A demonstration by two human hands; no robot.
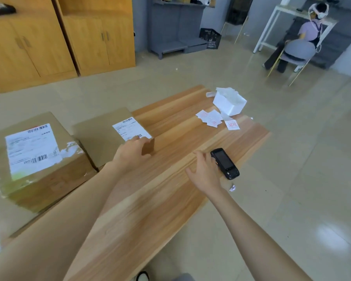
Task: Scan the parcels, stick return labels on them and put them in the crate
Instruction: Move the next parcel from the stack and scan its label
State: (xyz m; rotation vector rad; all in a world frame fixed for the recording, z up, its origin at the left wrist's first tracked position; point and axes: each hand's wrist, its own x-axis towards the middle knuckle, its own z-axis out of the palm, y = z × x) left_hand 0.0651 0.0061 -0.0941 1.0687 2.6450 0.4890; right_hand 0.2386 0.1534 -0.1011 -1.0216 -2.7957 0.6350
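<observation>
Presently, the left hand's [132, 153] fingers are curled over the near right corner of the smaller parcel [107, 136], thumb on top beside its shipping label [131, 128]; the hand grips that corner. The right hand's [206, 173] fingers are spread and relaxed, palm down, just beside the black scanner [225, 163]; contact with it cannot be confirmed. The scanner lies flat, screen up, near the right edge of the wooden table [170, 199]. The smaller parcel stands on the table's left part, with a larger parcel [34, 159] just beside it on the left, label up. Loose return labels [211, 118] lie at the far end, next to an open white box [231, 104]. A black crate [210, 38] stands on the floor by grey shelving, well apart from the table.
</observation>
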